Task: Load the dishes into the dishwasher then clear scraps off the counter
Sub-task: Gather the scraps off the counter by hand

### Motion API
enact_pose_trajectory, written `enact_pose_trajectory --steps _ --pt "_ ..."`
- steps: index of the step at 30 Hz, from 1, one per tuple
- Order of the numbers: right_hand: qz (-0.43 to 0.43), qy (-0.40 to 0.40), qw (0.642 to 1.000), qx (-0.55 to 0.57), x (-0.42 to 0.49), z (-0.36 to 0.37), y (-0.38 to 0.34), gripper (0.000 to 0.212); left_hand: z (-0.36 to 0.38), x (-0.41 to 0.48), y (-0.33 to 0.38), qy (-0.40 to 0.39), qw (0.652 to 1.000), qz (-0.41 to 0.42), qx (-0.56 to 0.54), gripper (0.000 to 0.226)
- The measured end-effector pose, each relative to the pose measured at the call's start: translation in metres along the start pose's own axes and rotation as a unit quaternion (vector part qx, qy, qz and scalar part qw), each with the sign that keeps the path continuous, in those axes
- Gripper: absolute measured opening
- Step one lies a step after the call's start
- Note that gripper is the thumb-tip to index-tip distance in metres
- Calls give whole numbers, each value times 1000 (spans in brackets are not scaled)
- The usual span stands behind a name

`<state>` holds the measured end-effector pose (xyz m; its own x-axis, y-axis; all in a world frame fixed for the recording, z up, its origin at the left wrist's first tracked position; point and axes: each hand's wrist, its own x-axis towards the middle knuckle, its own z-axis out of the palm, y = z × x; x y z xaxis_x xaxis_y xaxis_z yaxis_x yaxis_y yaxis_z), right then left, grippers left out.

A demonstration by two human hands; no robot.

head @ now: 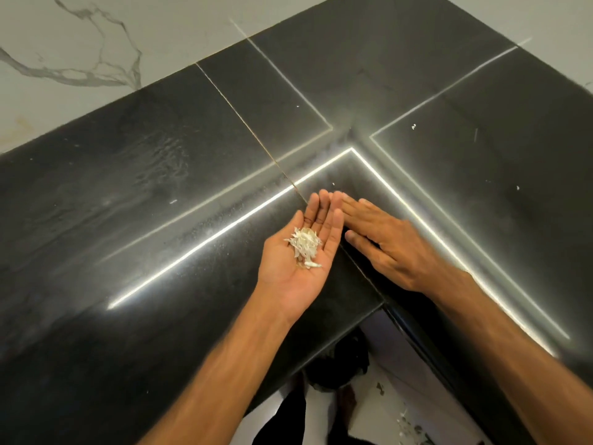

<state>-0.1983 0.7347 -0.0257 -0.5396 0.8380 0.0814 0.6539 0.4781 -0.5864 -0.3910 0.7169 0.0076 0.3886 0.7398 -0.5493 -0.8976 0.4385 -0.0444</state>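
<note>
The left hand, grip spread and palm up, carries a pile of scraps. The right hand lies flat on the counter, just beside it. One crumb sits just past both hands' fingertips.

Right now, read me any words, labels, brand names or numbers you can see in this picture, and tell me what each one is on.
None: no text can be read anywhere in the view.
The black counter carries no print, the white marbled surface shows only grey veins, and nothing is written on the left hand, the white scraps in its palm, or the right hand.
</note>
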Motion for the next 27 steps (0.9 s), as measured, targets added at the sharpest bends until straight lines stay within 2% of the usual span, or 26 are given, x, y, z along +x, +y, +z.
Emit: enact_pose_trajectory --steps 10,15,20,24,27 --pt "-15 -5 999 -43 -77 14 -19 51 -68 -104 -94 54 991 -75 99 32" --pt "-15 -14 998 -63 -99 20 -30 52 -119 -110 -131 89 988 -96 84 36" --pt "-5 -20 998 -63 -103 23 -32 53 -143 -71 -138 147 986 -46 59 43" --pt "-6 -5 998 -70 -105 27 -32 53 -133 -39 -137 111 993 20 22 40" --pt "-5 11 997 -71 -112 31 -37 53 -126 -22 -137 86 995 27 -38 38"
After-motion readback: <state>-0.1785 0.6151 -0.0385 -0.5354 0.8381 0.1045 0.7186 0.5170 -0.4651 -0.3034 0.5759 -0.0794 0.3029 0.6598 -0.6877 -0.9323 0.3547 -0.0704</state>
